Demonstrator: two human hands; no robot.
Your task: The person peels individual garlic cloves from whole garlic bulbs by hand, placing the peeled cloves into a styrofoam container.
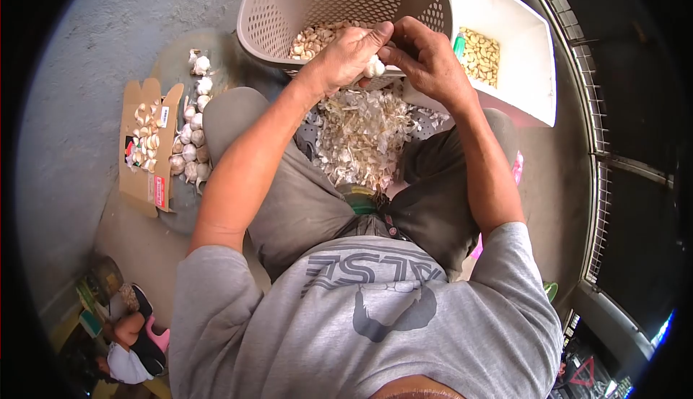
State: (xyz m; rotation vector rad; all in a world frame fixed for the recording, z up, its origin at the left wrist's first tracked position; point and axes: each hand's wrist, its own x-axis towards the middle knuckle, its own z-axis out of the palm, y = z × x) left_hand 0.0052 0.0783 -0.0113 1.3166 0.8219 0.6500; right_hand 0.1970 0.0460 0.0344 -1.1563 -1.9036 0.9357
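Observation:
Over the front rim of a beige perforated basket (267,51), both of my hands meet around a white garlic bulb (374,67). My left hand (348,58) has its thumb and fingers closed on the bulb. Beside it my right hand (427,58) pinches at the bulb's upper right, its fingertips touching my left thumb; what lies between those fingertips is too small to tell. Garlic cloves (314,39) lie inside the basket. Below my hands, a heap of papery garlic skins (364,135) fills the space between my legs.
Whole garlic bulbs (189,136) stand in rows at the left, next to a cardboard piece (137,182) bearing cloves. A white foam box (530,59) at the right holds peeled cloves (480,56) and a green-handled tool (459,45). Another person (128,359) is at the lower left.

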